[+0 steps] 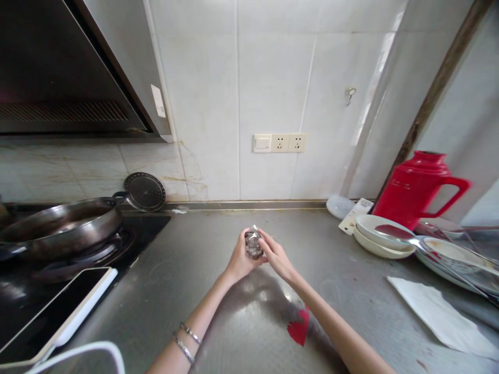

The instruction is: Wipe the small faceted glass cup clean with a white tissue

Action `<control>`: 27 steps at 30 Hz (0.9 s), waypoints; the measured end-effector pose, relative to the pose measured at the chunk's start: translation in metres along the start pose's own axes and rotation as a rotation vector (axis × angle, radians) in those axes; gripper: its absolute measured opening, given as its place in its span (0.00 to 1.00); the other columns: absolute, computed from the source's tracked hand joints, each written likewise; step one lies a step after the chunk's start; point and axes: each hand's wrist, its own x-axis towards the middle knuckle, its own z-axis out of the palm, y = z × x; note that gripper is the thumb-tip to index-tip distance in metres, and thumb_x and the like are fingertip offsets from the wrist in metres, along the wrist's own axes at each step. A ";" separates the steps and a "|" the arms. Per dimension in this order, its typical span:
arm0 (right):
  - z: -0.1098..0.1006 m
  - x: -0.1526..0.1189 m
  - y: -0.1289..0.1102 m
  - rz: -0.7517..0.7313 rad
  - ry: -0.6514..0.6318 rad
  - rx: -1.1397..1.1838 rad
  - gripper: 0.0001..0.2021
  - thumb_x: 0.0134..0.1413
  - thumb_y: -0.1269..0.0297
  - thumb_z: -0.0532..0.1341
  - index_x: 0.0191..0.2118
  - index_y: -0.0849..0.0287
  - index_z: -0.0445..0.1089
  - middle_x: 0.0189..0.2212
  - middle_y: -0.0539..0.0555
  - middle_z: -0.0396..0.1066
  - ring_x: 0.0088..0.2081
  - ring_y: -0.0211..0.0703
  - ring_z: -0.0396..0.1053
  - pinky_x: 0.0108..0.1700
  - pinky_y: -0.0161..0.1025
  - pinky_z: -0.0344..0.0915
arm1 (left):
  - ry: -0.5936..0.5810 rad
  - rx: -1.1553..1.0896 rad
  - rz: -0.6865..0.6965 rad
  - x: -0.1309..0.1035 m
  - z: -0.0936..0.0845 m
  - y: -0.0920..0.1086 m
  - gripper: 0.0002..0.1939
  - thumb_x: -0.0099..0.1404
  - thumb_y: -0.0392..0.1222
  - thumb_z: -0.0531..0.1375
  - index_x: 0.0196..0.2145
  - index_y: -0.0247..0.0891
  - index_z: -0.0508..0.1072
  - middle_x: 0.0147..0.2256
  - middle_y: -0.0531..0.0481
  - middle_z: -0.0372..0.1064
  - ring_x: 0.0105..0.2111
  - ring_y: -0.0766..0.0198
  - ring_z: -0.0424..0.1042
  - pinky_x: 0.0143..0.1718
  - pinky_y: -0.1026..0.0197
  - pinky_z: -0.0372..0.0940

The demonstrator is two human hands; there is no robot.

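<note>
A small dark, shiny object, seemingly in clear wrapping [254, 245], is held between both hands above the metal counter [187, 291]. My left hand [240, 259] wraps round it from the left and below, fingers closed on it. From the right, my right hand [275, 255] presses its fingers against the object's side and top. What exactly the object is, I cannot make out. A red piece [299, 327] lies on the counter below my right forearm.
At left are a pan [70, 228] on the stove and a phone [58, 311] with a white cable. Bowls [384, 234], a red thermos [415, 189], plates [452, 254] and a white paper [440, 314] stand or lie at right. Sockets [289, 143] are on the wall.
</note>
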 end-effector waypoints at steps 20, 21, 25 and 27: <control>-0.012 -0.006 -0.009 -0.520 -0.269 -0.673 0.27 0.62 0.62 0.54 0.65 0.46 0.50 0.65 0.53 0.50 0.65 0.51 0.49 0.64 0.61 0.46 | -0.100 -0.108 -0.026 0.002 -0.007 -0.005 0.33 0.47 0.39 0.69 0.50 0.39 0.63 0.48 0.42 0.69 0.47 0.54 0.70 0.48 0.53 0.65; -0.013 -0.006 -0.007 -0.500 -0.238 -0.649 0.27 0.62 0.62 0.53 0.65 0.47 0.50 0.65 0.54 0.51 0.65 0.51 0.50 0.64 0.60 0.47 | -0.101 -0.108 -0.040 0.002 -0.006 -0.005 0.34 0.47 0.39 0.69 0.51 0.39 0.63 0.48 0.42 0.69 0.46 0.54 0.70 0.47 0.53 0.65; -0.016 -0.007 0.001 -0.524 -0.164 -0.571 0.27 0.59 0.62 0.55 0.64 0.48 0.53 0.64 0.55 0.54 0.64 0.51 0.54 0.63 0.60 0.49 | -0.045 -0.106 -0.048 0.004 -0.009 -0.007 0.39 0.43 0.37 0.71 0.52 0.39 0.61 0.47 0.44 0.69 0.46 0.55 0.70 0.48 0.54 0.64; -0.015 -0.008 0.001 -0.589 -0.173 -0.574 0.27 0.58 0.63 0.56 0.63 0.48 0.55 0.64 0.55 0.54 0.64 0.52 0.54 0.63 0.60 0.48 | -0.015 -0.105 -0.041 0.005 -0.011 -0.008 0.39 0.42 0.36 0.71 0.51 0.39 0.60 0.47 0.44 0.69 0.46 0.55 0.70 0.48 0.54 0.64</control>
